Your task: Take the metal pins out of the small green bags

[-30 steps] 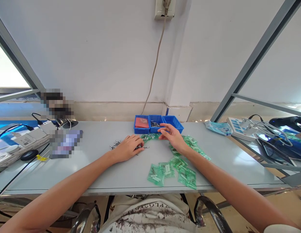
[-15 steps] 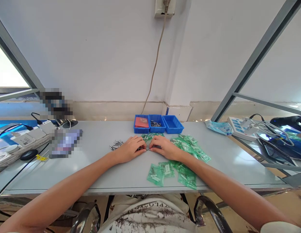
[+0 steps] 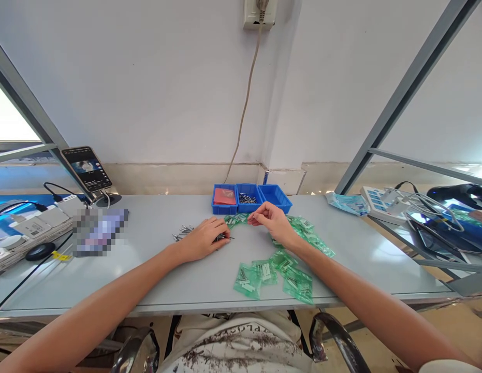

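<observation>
My left hand (image 3: pixel 206 238) rests on the table with its fingers curled over small metal pieces; a thin metal tip sticks out past the fingertips. Beside it, on the left, lies a loose pile of silvery metal fasteners (image 3: pixel 182 232). My right hand (image 3: pixel 275 221) is in front of the blue bins, thumb and fingers drawn together; whatever they hold is too small to make out. Green plastic packets (image 3: pixel 308 235) with small parts inside lie under and beyond the right wrist. More green packets (image 3: pixel 248 280) lie nearer the front edge.
Three blue bins (image 3: pixel 277 196) stand at the back: one has red packets (image 3: pixel 224 196), another small metal parts (image 3: pixel 247 199). A phone on a stand (image 3: pixel 87 168), power strips and cables are at left. At right are a blue-white packet (image 3: pixel 347 203) and a power strip (image 3: pixel 380 204).
My right hand has come away from my left and moved up and to the right, towards the bins. My left hand has shifted slightly left in view and still curls over the metal pieces.
</observation>
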`<state>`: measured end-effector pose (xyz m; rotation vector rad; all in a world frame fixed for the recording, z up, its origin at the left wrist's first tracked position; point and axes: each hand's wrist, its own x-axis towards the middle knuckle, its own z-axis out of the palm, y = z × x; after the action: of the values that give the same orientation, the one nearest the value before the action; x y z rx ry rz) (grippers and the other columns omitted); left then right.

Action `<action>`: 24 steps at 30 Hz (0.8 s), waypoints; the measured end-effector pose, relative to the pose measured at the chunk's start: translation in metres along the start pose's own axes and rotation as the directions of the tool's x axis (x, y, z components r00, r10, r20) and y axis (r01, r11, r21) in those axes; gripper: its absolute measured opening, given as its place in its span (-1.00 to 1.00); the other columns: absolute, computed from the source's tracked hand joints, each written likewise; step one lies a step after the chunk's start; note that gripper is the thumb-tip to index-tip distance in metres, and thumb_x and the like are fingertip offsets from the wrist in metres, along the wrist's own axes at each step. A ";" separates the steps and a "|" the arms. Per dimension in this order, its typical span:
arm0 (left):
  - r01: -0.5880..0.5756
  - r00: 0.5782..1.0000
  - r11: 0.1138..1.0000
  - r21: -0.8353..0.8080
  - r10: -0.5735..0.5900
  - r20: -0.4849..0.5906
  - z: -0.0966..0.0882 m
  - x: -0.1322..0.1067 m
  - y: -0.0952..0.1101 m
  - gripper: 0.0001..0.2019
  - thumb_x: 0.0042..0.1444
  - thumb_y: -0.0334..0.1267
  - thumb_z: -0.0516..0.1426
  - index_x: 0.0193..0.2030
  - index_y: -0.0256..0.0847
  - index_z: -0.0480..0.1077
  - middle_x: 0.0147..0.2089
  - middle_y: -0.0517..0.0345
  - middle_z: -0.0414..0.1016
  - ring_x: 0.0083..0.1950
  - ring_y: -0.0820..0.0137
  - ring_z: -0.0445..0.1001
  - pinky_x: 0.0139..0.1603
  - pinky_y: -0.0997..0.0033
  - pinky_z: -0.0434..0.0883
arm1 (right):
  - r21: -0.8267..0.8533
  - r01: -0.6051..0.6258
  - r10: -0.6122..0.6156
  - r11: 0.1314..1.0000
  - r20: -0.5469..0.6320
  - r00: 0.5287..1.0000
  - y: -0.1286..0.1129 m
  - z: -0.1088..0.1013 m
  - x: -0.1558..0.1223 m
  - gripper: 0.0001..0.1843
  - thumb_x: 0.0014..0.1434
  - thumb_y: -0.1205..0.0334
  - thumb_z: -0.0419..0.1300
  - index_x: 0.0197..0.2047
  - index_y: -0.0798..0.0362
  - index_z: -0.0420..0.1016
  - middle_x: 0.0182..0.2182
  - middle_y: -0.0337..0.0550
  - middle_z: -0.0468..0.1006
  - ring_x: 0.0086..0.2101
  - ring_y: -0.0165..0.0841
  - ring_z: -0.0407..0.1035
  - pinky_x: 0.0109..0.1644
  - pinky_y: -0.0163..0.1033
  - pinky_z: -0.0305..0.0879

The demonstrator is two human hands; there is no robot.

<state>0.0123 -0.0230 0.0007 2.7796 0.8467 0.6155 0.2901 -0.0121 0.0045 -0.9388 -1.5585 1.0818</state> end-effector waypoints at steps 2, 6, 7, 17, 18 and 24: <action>0.003 1.000 1.000 -0.004 -0.002 0.001 -0.001 0.000 0.002 -0.82 0.49 -0.13 0.04 -0.07 -0.13 0.39 -0.05 0.06 0.48 0.00 0.22 0.38 0.09 0.21 0.33 | 0.000 -0.010 0.010 1.000 -0.018 1.000 0.000 -0.001 0.001 -0.72 0.28 -0.02 0.31 -0.25 -0.02 0.40 -0.35 -0.17 0.63 -0.29 -0.23 0.58 -0.11 -0.05 0.51; 0.016 1.000 1.000 -0.002 -0.016 -0.002 -0.003 0.001 0.004 -0.79 0.49 -0.09 0.03 -0.06 -0.14 0.40 -0.06 0.05 0.49 -0.01 0.22 0.39 0.07 0.21 0.33 | -0.037 0.018 -0.019 0.999 -0.027 0.999 0.002 -0.001 0.002 -0.68 0.30 -0.11 0.27 -0.14 -0.03 0.42 -0.38 -0.28 0.48 -0.42 -0.35 0.46 -0.27 -0.15 0.46; 0.020 1.000 1.000 -0.003 -0.020 -0.004 -0.003 0.001 0.004 -0.78 0.49 -0.08 0.03 -0.05 -0.14 0.41 -0.06 0.05 0.49 -0.01 0.21 0.39 0.07 0.21 0.34 | -0.054 0.030 -0.031 0.998 -0.025 0.999 0.003 -0.002 0.002 -0.67 0.30 -0.11 0.26 -0.11 -0.03 0.44 -0.35 -0.27 0.47 -0.42 -0.37 0.44 -0.29 -0.17 0.45; 0.011 1.000 1.000 0.026 -0.011 0.007 -0.003 0.000 0.001 -0.74 0.50 -0.06 0.02 -0.04 -0.13 0.44 -0.06 0.04 0.48 -0.01 0.21 0.38 0.06 0.21 0.32 | -0.082 0.046 -0.048 0.996 -0.029 0.998 0.002 -0.004 0.005 -0.64 0.22 -0.06 0.35 -0.07 -0.01 0.47 -0.28 -0.22 0.47 -0.39 -0.36 0.44 -0.24 -0.16 0.43; 0.013 1.000 1.000 0.024 -0.014 0.009 -0.003 0.000 0.001 -0.75 0.50 -0.07 0.02 -0.05 -0.14 0.44 -0.07 0.04 0.48 -0.02 0.21 0.37 0.06 0.21 0.32 | -0.077 0.033 -0.036 0.996 -0.035 0.999 0.001 -0.004 0.005 -0.64 0.21 -0.07 0.36 -0.11 0.00 0.47 -0.31 -0.24 0.47 -0.41 -0.37 0.43 -0.26 -0.17 0.42; 0.014 1.000 1.000 0.014 -0.014 0.013 -0.002 0.000 0.000 -0.77 0.50 -0.09 0.03 -0.07 -0.15 0.42 -0.07 0.05 0.48 -0.03 0.22 0.36 0.06 0.21 0.31 | -0.149 0.000 0.000 0.989 0.003 1.000 -0.003 -0.004 0.000 -0.61 0.30 -0.18 0.25 -0.28 -0.01 0.45 -0.49 -0.31 0.39 -0.51 -0.40 0.30 -0.38 -0.24 0.25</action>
<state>0.0111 -0.0235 0.0028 2.7845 0.8708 0.5900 0.2934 -0.0119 0.0074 -1.0373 -1.6594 0.9773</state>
